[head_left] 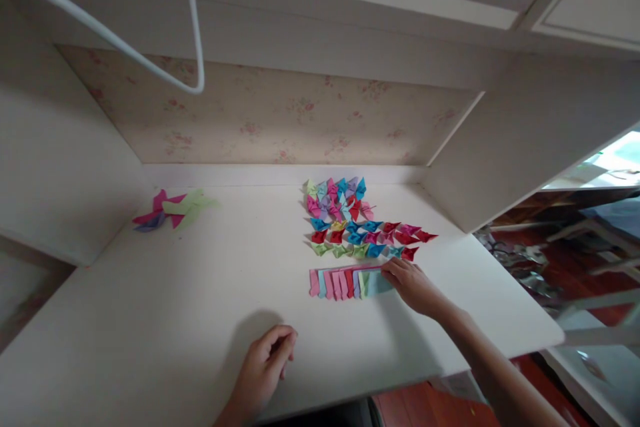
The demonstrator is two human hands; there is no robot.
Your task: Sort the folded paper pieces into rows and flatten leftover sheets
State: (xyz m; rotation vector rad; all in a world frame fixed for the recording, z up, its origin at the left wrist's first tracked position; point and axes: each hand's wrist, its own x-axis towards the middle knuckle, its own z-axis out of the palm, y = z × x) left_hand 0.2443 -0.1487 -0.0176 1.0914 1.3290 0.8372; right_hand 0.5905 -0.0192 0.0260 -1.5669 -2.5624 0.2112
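A row of overlapping folded paper pieces (343, 284) in pink, red, light blue, purple and green lies on the white desk. At its right end, my right hand (407, 282) has its fingers pressed together on a light blue folded paper (377, 282). My left hand (267, 360) rests near the desk's front edge, curled into a loose fist with nothing visible in it. Just behind the paper row stand several lines of small origami figures (357, 235) in red, blue, pink, yellow and green.
At the back left lie larger pink, purple and pale green folded papers (175, 209). White side panels flank the desk (175, 320), and a shelf (320, 27) overhangs it. A white cable (195, 33) hangs at upper left. Past the right edge are a chair and cluttered floor.
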